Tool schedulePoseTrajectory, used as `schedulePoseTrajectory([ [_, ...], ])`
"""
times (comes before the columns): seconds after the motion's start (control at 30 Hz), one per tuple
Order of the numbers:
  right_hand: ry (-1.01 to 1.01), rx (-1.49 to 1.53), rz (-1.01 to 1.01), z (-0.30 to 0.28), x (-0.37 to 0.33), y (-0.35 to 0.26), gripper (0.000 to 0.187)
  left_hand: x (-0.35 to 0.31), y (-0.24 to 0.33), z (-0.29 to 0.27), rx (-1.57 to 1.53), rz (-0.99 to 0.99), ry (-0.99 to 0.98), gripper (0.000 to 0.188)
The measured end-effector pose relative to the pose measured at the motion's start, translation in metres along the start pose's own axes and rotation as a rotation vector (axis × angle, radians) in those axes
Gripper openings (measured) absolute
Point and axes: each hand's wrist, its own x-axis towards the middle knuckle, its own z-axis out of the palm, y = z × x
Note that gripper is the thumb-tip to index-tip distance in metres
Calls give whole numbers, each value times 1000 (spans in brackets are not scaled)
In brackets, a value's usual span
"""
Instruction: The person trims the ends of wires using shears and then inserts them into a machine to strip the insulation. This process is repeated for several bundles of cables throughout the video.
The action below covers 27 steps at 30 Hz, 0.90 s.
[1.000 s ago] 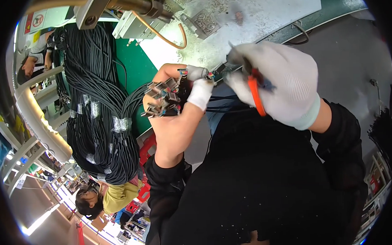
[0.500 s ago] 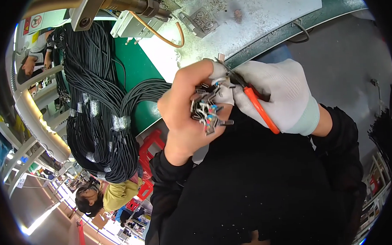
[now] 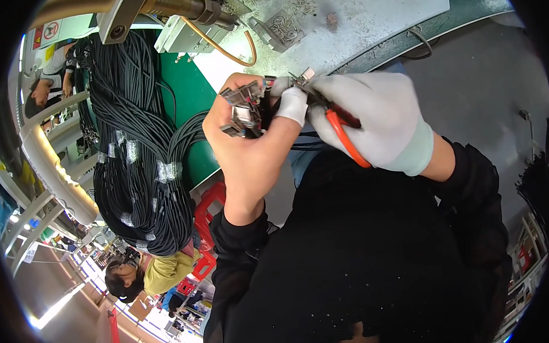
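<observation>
My left hand (image 3: 247,163), with white covers on the thumb and a fingertip, is closed around a bunch of black cable ends tipped with small metal connectors (image 3: 246,112). In my right hand (image 3: 375,119), which wears a white glove, sits a pair of pliers or cutters with orange-red handles (image 3: 346,139). Their dark jaws lie right by my left thumb, at one cable end with a small metal piece (image 3: 308,74). The fingers hide most of the jaws, so I cannot tell whether they touch it.
A big bundle of black cables (image 3: 135,91) lies at the left, on the green bench. Beyond my hands, a pale plate (image 3: 366,29) is strewn with metal scraps, beside a machine (image 3: 184,8). A red stool (image 3: 205,216) stands below. Other people are at the far left.
My left hand has rolled over and shifted left, so the connectors now face up beside its knuckles. The right hand and pliers have moved slightly left and up with it.
</observation>
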Motion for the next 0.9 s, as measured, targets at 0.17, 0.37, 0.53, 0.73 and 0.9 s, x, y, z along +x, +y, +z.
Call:
schedulePoseTrajectory([
  [0.17,-389,617,475,-7,2,-6,14,3,-4,-8,-161,-171,-23,17],
  [0.37,-309,356,453,-13,20,13,22,35,-38,-56,-593,-326,-233,7],
  [0.53,-324,369,564,-3,69,31,25,73,-49,-47,-633,-387,-214,8],
  [0.73,-355,8,-382,-2,108,71,25,95,-38,-35,-427,-345,-315,10],
  [0.9,-560,665,641,-11,115,54,34,98,-29,-33,-196,-300,-278,10],
])
